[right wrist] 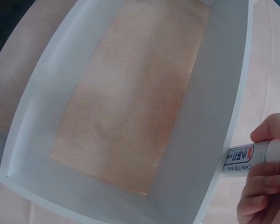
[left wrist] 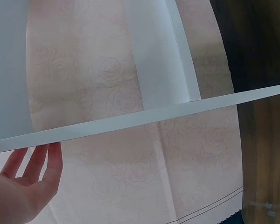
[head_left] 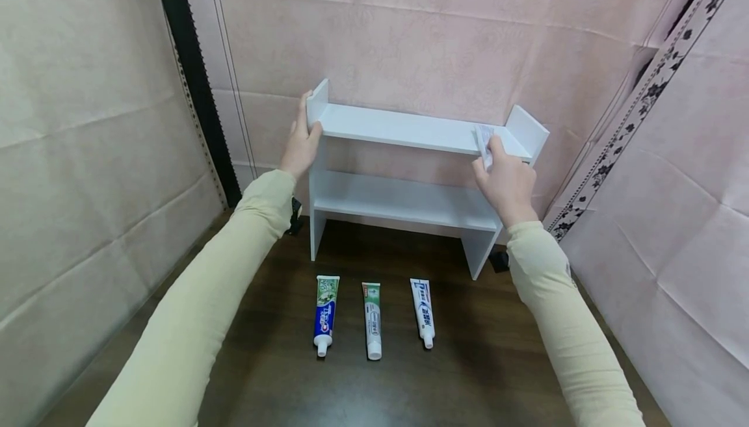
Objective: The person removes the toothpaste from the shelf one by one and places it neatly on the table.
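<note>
A white two-tier shelf (head_left: 404, 201) stands on the table against the back cloth. My left hand (head_left: 301, 144) is at its upper left, touching the outer face of the left side panel (left wrist: 144, 116) with its fingertips (left wrist: 55, 147). With my right hand (head_left: 508, 180) I grip a white toothpaste tube (right wrist: 242, 157) by its cap end, thumb on one side and curled fingers on the other. The tube's far end overlaps the right part of the top board (head_left: 409, 127). Much of the tube is hidden from the right wrist camera by the board's edge.
Three toothpaste tubes lie in a row in front of the shelf: a blue-and-green one (head_left: 326, 316), a green-and-white one (head_left: 372, 320) and a white-and-blue one (head_left: 422, 313). Cloth walls (head_left: 88, 89) enclose the dark wooden table (head_left: 263, 362) at left, back and right.
</note>
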{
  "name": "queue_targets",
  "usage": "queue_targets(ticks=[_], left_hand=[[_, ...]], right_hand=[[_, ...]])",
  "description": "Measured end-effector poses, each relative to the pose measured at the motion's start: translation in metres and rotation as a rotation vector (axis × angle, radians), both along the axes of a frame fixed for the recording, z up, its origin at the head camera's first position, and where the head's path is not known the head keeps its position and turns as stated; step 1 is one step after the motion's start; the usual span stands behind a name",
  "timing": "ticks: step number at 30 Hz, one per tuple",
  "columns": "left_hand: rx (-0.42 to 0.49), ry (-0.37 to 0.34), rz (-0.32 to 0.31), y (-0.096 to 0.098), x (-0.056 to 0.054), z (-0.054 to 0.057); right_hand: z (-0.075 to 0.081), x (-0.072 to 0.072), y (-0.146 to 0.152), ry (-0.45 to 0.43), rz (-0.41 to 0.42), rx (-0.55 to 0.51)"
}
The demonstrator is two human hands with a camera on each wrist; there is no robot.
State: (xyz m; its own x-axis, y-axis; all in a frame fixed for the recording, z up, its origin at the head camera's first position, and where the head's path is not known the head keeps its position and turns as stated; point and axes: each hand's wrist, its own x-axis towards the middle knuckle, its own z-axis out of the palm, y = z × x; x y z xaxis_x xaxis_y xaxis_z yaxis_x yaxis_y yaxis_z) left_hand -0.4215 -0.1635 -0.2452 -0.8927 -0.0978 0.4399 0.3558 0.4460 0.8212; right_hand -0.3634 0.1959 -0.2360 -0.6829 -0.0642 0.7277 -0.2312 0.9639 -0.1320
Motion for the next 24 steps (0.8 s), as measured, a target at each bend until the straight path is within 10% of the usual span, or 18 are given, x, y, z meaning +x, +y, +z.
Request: queue_targets(ticks=[24], left_hand=[[0.014,-0.005,-0.002,0.0,0.001,-0.001]], right_hand=[[-0.036,0.034,0.007,0.154,0.021,0.096]])
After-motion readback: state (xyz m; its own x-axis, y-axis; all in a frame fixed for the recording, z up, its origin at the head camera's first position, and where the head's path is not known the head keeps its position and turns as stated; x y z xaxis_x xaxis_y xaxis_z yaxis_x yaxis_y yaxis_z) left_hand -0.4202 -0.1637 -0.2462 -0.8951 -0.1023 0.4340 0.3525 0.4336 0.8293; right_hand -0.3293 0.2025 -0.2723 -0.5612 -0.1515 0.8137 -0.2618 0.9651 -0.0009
